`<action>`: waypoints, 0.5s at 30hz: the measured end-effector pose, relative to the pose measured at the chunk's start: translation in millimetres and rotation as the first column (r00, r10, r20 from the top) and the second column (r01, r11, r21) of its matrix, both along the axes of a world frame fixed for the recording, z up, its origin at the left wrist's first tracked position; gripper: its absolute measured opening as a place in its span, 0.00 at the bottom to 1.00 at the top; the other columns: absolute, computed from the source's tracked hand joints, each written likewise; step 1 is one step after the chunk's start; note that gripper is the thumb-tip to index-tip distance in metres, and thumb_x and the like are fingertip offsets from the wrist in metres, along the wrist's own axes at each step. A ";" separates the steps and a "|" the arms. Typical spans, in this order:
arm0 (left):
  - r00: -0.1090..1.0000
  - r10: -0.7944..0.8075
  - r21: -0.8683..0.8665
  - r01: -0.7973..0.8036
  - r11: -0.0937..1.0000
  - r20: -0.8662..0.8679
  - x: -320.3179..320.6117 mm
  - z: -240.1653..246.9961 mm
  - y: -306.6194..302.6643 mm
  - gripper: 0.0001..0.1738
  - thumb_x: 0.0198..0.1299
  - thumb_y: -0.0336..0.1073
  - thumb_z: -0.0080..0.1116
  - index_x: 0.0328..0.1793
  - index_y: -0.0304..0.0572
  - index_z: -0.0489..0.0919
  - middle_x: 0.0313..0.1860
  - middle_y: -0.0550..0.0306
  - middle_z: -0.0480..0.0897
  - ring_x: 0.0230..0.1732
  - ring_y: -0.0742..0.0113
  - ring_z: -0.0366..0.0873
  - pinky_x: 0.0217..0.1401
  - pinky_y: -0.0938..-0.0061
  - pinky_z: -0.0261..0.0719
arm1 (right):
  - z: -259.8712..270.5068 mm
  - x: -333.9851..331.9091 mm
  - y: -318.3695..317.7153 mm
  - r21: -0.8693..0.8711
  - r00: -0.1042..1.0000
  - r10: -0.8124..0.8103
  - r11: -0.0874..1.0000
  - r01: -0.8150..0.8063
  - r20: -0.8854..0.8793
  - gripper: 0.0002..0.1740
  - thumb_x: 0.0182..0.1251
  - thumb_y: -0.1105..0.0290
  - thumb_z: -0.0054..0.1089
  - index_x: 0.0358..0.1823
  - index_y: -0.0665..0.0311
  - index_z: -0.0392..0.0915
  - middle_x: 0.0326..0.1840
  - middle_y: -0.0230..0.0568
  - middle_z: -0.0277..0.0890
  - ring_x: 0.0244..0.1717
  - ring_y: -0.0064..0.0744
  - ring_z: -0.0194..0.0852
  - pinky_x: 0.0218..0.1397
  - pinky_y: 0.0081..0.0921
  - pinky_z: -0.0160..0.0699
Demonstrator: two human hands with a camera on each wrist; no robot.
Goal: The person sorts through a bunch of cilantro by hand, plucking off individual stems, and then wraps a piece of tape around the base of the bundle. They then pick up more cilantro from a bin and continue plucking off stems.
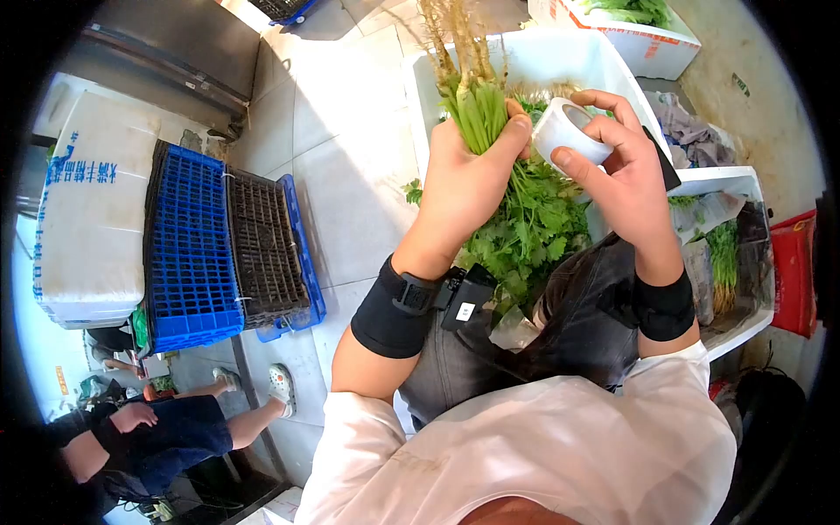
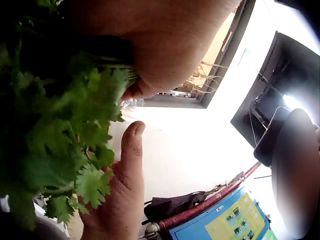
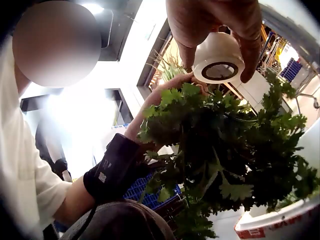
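Observation:
My left hand (image 1: 472, 175) grips a bunch of coriander (image 1: 477, 114) round its pale green stems, with the brown roots pointing away from me and the leaves hanging below the fist. In the left wrist view its leaves (image 2: 75, 135) fill the left side. Close beside it, my right hand (image 1: 632, 179) holds a roll of white tape (image 1: 553, 138) between thumb and fingers. The right wrist view shows the tape roll (image 3: 220, 47) from below, its dark-edged core facing the camera, just above the leaves (image 3: 210, 135).
A white foam box (image 1: 612, 66) with more greens stands before my knees. Another foam box (image 1: 744, 179) at the right holds bundled greens (image 1: 723, 254). To the left are blue crates (image 1: 188, 245), a dark crate (image 1: 267, 245) and a white foam box (image 1: 96, 210). A person (image 1: 175, 437) is at lower left.

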State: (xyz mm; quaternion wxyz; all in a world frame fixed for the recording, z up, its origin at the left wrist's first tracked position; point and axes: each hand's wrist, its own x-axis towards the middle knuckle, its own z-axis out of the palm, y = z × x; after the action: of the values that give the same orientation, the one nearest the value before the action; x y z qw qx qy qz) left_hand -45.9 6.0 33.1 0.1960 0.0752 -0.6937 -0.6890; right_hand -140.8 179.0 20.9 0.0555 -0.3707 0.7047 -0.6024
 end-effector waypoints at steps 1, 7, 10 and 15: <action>1.000 0.001 -0.001 -0.001 1.000 0.003 0.0 -0.4 1.0 0.07 0.70 0.32 0.59 0.46 0.34 0.80 0.35 0.63 0.80 0.38 0.75 0.78 0.44 0.78 0.76 | -0.8 -0.2 -0.3 -0.001 1.000 0.001 1.000 -0.001 0.003 0.15 0.61 0.66 0.78 0.39 0.68 0.82 0.62 0.43 0.70 0.52 0.27 0.77 0.46 0.25 0.80; 1.000 0.012 -0.059 -0.012 0.998 -0.003 -5.0 -8.7 4.0 0.09 0.71 0.32 0.58 0.49 0.32 0.81 0.45 0.55 0.87 0.38 0.74 0.79 0.45 0.77 0.78 | -5.1 -2.9 -1.3 -0.037 0.998 -0.027 0.999 0.025 -0.054 0.15 0.61 0.65 0.78 0.39 0.68 0.82 0.62 0.44 0.71 0.54 0.31 0.77 0.51 0.26 0.79; 1.000 0.004 -0.030 -0.003 1.000 0.020 -5.1 -9.0 5.9 0.11 0.72 0.32 0.57 0.53 0.31 0.81 0.49 0.52 0.88 0.38 0.74 0.79 0.45 0.76 0.79 | -5.0 -3.7 0.9 -0.023 0.994 -0.050 0.999 0.048 -0.099 0.15 0.61 0.65 0.78 0.39 0.68 0.82 0.61 0.44 0.72 0.54 0.32 0.77 0.54 0.28 0.78; 0.999 0.009 0.076 -0.012 0.997 0.041 -5.6 -8.9 11.6 0.14 0.70 0.33 0.62 0.56 0.30 0.80 0.47 0.54 0.87 0.39 0.73 0.80 0.44 0.77 0.80 | -6.4 -6.7 2.8 0.005 0.978 -0.093 0.995 0.096 -0.188 0.16 0.58 0.65 0.79 0.37 0.68 0.82 0.61 0.46 0.74 0.57 0.37 0.78 0.56 0.30 0.77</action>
State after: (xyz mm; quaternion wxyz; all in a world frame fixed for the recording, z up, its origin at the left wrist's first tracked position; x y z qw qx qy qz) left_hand -51.5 17.6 24.3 0.1825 0.1001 -0.6702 -0.7124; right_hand -147.5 181.8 14.5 -0.0372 -0.3913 0.7278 -0.5620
